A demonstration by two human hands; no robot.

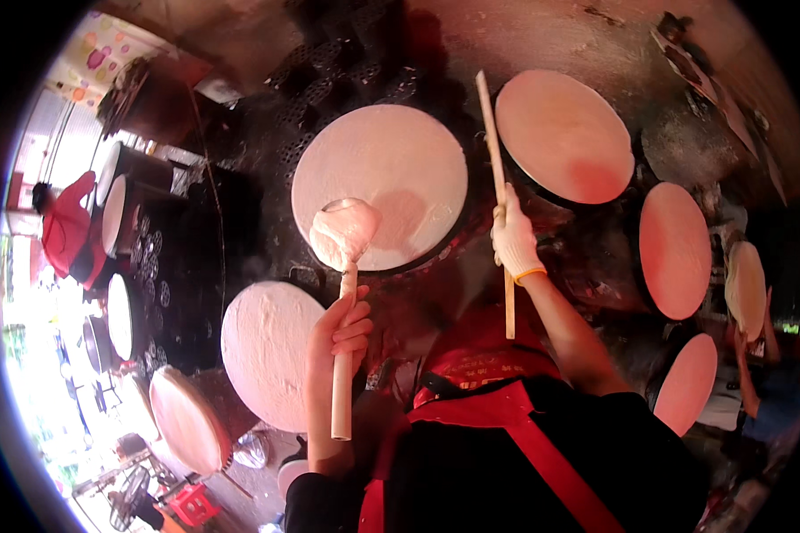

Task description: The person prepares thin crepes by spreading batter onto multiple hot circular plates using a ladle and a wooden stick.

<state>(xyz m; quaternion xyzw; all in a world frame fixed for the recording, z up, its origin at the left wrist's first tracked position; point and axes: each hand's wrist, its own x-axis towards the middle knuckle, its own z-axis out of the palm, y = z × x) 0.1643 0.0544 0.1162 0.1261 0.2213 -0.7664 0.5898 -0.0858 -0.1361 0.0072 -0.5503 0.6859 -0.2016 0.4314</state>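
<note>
My bare left hand [340, 327] is closed round the pale handle of a ladle [345, 233]. The ladle's bowl is coated with thick white batter and is seen over the lower left of a large round griddle [373, 147], whose top is spread with a smooth pale layer. Whether the bowl touches that layer, I cannot tell. In a white glove with a yellow cuff, my right hand [517, 238] grips a long, flat wooden stick [491, 133]. The stick points away from me, between the middle griddle and another pale-topped round griddle [564, 138] at the right.
Another pale round griddle [271, 355] lies left of my left arm. More round tops line the right, including one [674, 250]. Perforated dark blocks [316, 75] stand beyond the middle griddle. A person in red [67, 226] is far left; another person's arm [747, 377] shows far right.
</note>
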